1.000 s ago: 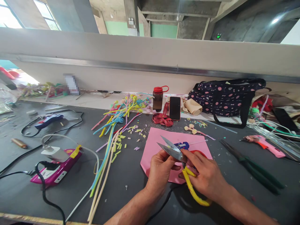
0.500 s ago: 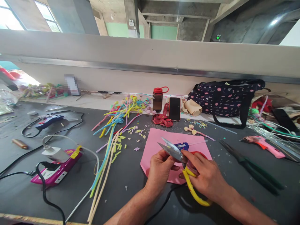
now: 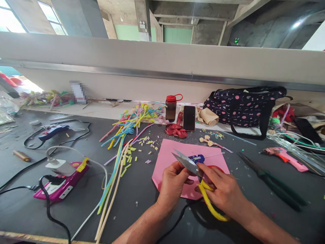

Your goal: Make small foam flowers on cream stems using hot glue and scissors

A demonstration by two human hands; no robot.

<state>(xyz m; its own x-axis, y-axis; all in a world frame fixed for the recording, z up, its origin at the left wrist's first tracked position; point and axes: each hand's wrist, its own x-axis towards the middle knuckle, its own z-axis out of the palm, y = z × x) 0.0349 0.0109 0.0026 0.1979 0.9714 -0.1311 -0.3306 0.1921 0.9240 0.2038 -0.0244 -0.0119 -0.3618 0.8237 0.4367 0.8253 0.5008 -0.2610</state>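
Scissors with yellow handles (image 3: 212, 208) are in my right hand (image 3: 223, 189), its fingers wrapped about the grips. Their metal blades (image 3: 186, 162) point up and left, slightly apart. My left hand (image 3: 172, 183) is closed in a pinch right beside the blades; whatever is between its fingertips is hidden. Both hands are above a pink sheet (image 3: 167, 152) on the dark table. Just behind the blades, a blue tool (image 3: 198, 158) with a clear stick at its end lies on the sheet, partly covered by my right hand.
Left of the sheet lie small cut pieces (image 3: 129, 157), long pale sticks (image 3: 111, 200) and colourful fuzzy stems (image 3: 137, 118). A magenta power strip (image 3: 61, 183) with cords is farther left. Dark-green-handled shears (image 3: 274, 183) and a pink glue gun (image 3: 286, 157) lie right. Behind stand a bottle (image 3: 171, 108) and phone (image 3: 189, 118).
The scissor blades have come a little closer together, and the yellow handle has shifted slightly. My left hand stays almost in place.
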